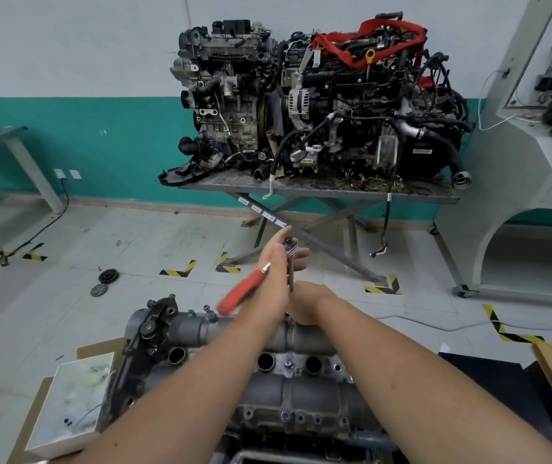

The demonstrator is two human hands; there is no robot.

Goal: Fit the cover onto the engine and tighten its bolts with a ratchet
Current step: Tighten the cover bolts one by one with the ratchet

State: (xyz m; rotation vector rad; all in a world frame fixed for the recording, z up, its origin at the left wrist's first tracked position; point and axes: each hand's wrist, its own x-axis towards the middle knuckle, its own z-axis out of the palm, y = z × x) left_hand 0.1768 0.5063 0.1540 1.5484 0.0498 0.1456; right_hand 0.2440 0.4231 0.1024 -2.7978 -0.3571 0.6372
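**Workshop room with teal-banded wall**

The wall (67, 45) is white above and teal below. Pale floor tiles (134, 236) carry yellow-black corner markings (178, 270). A scissor-legged metal table (318, 189) holds two engines (318, 95). A grey console (536, 145) stands right.

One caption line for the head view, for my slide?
Both hands work a red-handled ratchet on the engine.
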